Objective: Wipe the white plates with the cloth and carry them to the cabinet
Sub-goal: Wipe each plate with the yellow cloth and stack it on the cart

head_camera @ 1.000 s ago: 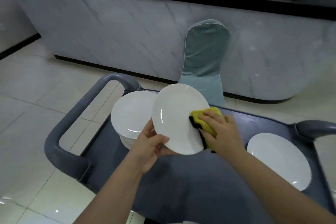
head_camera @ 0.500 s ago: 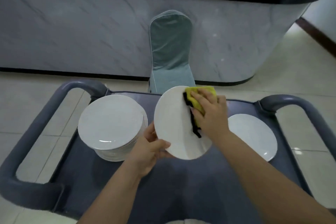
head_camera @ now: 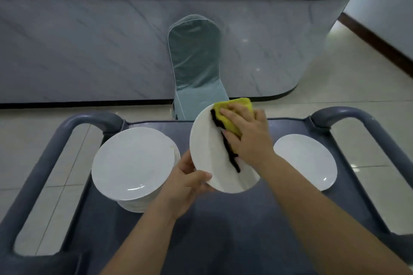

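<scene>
My left hand (head_camera: 186, 182) grips the lower left rim of a white plate (head_camera: 207, 152), which is held tilted above the cart. My right hand (head_camera: 248, 138) presses a yellow cloth (head_camera: 234, 116) with a black edge against the plate's upper right face. A stack of white plates (head_camera: 131, 163) stands on the left of the grey cart top (head_camera: 223, 230). One single white plate (head_camera: 306, 161) lies on the cart's right side.
The cart has grey tube handles at the left (head_camera: 40, 169) and right (head_camera: 366, 131). Beyond it stands a chair in a teal cover (head_camera: 196, 67) against a marble-faced counter (head_camera: 89, 47) with a black top. Tiled floor (head_camera: 357, 78) lies around.
My right hand has slid the cloth from the plate's middle right up to its top edge. The view has swung right, bringing the whole cart into frame.
</scene>
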Tool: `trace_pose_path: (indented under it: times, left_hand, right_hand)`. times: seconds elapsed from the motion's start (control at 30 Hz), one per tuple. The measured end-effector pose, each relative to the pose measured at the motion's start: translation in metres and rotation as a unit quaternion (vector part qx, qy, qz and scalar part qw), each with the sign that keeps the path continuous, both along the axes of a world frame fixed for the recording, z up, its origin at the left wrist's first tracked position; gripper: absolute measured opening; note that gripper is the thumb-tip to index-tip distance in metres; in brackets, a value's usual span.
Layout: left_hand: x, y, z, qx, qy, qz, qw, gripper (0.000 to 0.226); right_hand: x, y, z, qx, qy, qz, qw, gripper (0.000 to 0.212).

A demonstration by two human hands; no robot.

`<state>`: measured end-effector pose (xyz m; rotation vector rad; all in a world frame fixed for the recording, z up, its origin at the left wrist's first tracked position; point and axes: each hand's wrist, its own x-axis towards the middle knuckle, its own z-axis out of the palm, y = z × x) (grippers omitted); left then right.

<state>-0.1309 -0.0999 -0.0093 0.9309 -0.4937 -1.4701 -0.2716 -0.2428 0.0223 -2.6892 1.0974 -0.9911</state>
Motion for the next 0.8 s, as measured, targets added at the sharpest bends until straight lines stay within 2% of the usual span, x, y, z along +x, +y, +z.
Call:
trace_pose_path:
  times: [0.1,0.2,0.3,0.37,0.4,0.47,0.6,0.67,0.73,0.8]
  left_hand:
    - [0.004,-0.004,0.003,-0.012,0.004,0.013,1.0,0.065]
    - [0.011,0.002,-0.007,0.019,0.025,0.026,0.999,0.063]
    - [0.002,0.007,-0.013,0.04,0.021,-0.009,0.999,0.059]
    - [-0.01,0.005,-0.012,0.042,0.015,-0.039,0.998,0.063]
    - [-0.014,0.001,-0.01,0.035,0.012,-0.05,0.998,0.065]
    - [-0.017,-0.007,-0.005,0.017,0.006,-0.052,0.999,0.064]
    - [0.0,-0.016,0.001,0.005,0.013,-0.012,1.0,0.061]
    - [0.003,-0.014,0.0,0.009,0.008,-0.007,1.0,0.059]
    - [-0.003,-0.012,0.001,0.011,-0.011,-0.031,0.999,0.061]
    - [-0.012,-0.012,0.002,0.003,-0.028,-0.061,0.998,0.064]
  right_hand:
    - [0.001,0.042,-0.026,0.017,0.032,0.133,0.991,0.044]
    - [-0.059,0.053,-0.045,-0.036,0.108,0.177,0.978,0.04]
    - [-0.095,0.018,-0.029,-0.112,0.12,0.08,0.983,0.034]
    - [-0.079,-0.001,-0.011,-0.099,0.085,-0.024,0.991,0.039]
    - [-0.062,-0.001,-0.004,-0.079,0.063,-0.043,0.994,0.04]
    - [-0.033,0.017,-0.004,-0.055,0.038,0.005,0.998,0.045]
    - [-0.06,0.055,-0.029,-0.025,0.103,0.155,0.982,0.046]
    - [-0.088,0.047,-0.03,-0.048,0.104,0.111,0.987,0.04]
    - [-0.093,0.028,-0.021,-0.045,0.055,-0.034,0.997,0.037]
    - [-0.066,0.019,-0.009,-0.005,-0.002,-0.144,0.99,0.045]
